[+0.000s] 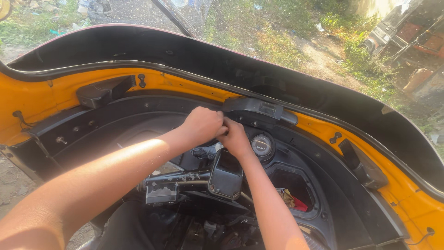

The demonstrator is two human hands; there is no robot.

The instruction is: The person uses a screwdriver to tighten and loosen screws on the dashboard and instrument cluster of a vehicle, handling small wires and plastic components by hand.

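Hands pressed together at dashboard centre: left hand (202, 125) fisted, right hand (234, 136) curled beside it, grip contents hidden, cannot tell what. Just above, black housing (256, 111); right of grip, round gauge (262, 145); below, handlebar (185, 181), leaving working room.

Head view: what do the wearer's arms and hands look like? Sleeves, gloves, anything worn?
Both arms are bare as far as the frame shows: no sleeves visible. The left hand and right hand wear no gloves. No watch, bands or rings visible. Sunlight falls on the left forearm; the fingers are mostly hidden.
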